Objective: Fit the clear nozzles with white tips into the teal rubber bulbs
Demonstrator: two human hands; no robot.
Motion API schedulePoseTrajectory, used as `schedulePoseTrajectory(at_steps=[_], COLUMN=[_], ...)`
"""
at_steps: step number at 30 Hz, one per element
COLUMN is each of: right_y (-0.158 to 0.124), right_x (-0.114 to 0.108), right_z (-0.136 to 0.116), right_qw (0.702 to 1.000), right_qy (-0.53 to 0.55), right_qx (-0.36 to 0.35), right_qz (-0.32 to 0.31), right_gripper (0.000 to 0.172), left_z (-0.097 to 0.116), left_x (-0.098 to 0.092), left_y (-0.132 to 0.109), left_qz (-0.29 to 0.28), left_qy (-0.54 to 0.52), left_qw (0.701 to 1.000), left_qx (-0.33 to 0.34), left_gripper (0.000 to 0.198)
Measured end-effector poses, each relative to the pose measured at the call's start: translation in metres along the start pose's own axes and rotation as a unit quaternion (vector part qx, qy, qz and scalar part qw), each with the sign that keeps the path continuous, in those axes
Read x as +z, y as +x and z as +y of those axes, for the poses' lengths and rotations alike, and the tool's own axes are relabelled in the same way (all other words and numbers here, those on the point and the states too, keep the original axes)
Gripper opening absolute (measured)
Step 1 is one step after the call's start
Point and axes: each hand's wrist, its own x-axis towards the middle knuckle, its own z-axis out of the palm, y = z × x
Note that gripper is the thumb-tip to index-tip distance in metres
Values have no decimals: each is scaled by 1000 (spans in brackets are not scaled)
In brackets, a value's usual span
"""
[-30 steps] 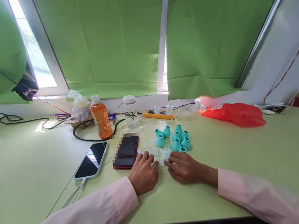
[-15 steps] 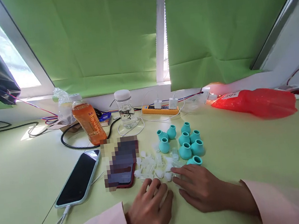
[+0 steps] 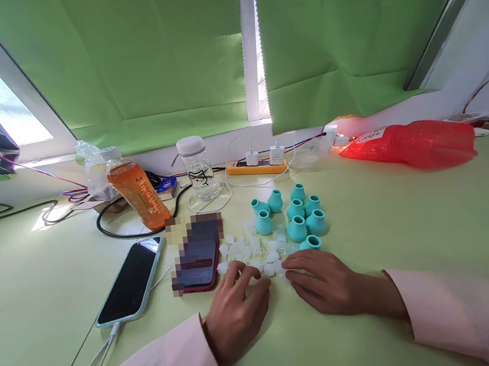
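A loose pile of small white and clear plastic pieces point(image 3: 256, 246) lies in front of both hands. My left hand point(image 3: 239, 313) is at the pile's near left edge, its fingers bent and apart, the fingertips down among the nearest pieces. From the right, my right hand point(image 3: 330, 279) rests low on the table, fingers stretched out and the tips touching pieces at the near right side. Several turquoise, pear-shaped hollow pieces point(image 3: 297, 229) with round openings stand behind and right of the pile. One turquoise piece point(image 3: 310, 242) sits just beyond my right knuckles.
Left of the pile lie a red-cased phone point(image 3: 198, 260) and a charging phone point(image 3: 129, 283). An orange drink bottle point(image 3: 139, 195), a clear lidded bottle point(image 3: 198, 171), a yellow power strip point(image 3: 256, 168) and a red plastic bag point(image 3: 413, 145) line the back of the table point(image 3: 410, 228).
My left hand has reached farther forward, onto the near edge of the pile. My right hand's fingers have drawn a little closer together. The whole view has shifted slightly.
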Motion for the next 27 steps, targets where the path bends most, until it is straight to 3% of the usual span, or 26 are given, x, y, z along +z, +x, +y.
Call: schedulePoseTrajectory(at_steps=[3,7,17,22,27], right_y=[0,-8,-6,-9,-8], right_x=[-3,-2,-1,2,2], right_z=[-4,-13,-12,-13,-11], right_qw=[999,994,990,988,992], right_qy=[22,66,59,92,76], right_qx=[-38,-88,-92,-92,-95], right_qz=[23,-4,-84,-86,-33], right_gripper=[13,9,22,22,14], left_z=[-2,-2,-2,-4,-1], left_x=[0,0,21,27,36], left_y=[2,7,24,39,50], left_qz=[9,-40,-67,-29,-27], left_qy=[14,63,37,13,36], left_qw=[999,996,997,999,997], left_qx=[-39,-45,-21,-42,-54], left_gripper=[21,28,25,26,26])
